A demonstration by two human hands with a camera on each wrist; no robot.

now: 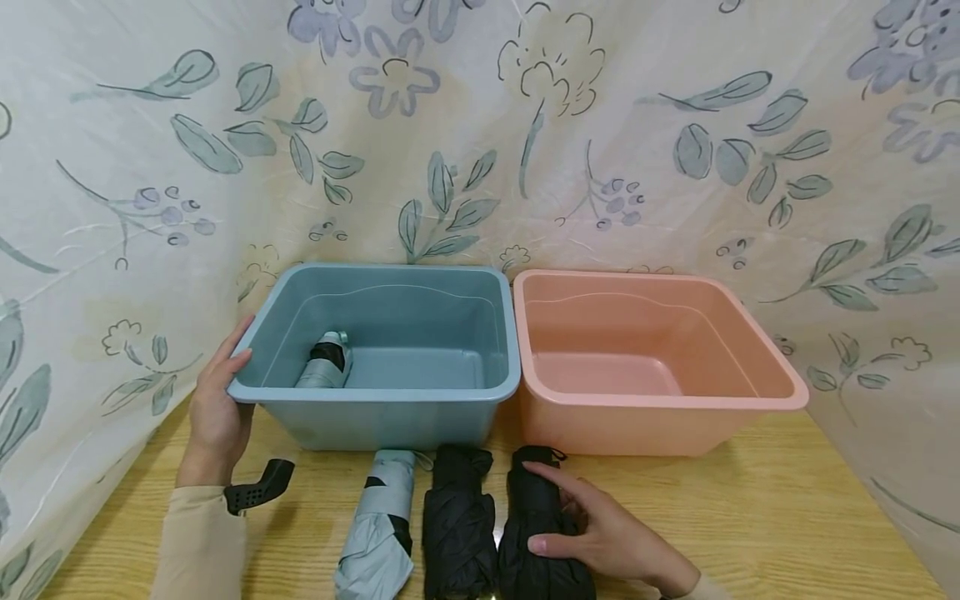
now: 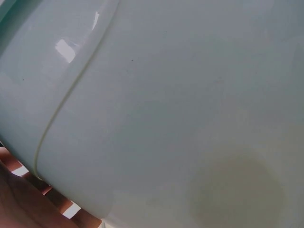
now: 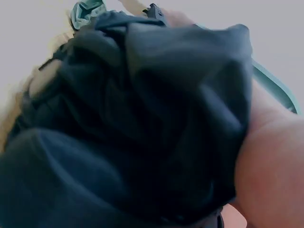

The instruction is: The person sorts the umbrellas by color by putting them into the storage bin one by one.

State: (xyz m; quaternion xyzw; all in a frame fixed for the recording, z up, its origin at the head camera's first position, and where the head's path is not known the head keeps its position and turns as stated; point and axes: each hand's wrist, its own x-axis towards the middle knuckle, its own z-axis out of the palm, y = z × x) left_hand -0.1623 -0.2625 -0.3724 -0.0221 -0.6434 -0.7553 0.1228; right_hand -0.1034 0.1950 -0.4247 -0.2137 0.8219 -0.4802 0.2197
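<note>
"Black umbrella (image 1: 531,510): where does it lie?"

"In front of the blue basin (image 1: 375,394), off its right front corner, pointing toward the basins."

"And the grip on it?"

"Right hand (image 1: 603,532), partly closed: thumb and forefinger lie across the fabric from the right side. The other fingers are mostly hidden."

"What about the left hand (image 1: 219,408)?"

"At the blue basin's left edge, thumb over the rim, fingers along the outer wall."

"How tight is it around there?"

"Left of the black umbrella, a second black umbrella (image 1: 459,529) lies just beside it, in front of the blue basin, then a pale blue umbrella (image 1: 377,529). Only narrow slits part the three."

"And beyond?"

"Right of the blue basin stands the pink basin (image 1: 660,402), their rims almost meeting. Inside the blue basin, a rolled umbrella (image 1: 322,371) lies toward the left; the floor shows to its right."

"Any room for the right arm?"

"Bare bench (image 1: 787,517) runs right of the hand, up to the floral cloth (image 1: 885,400)."
</note>
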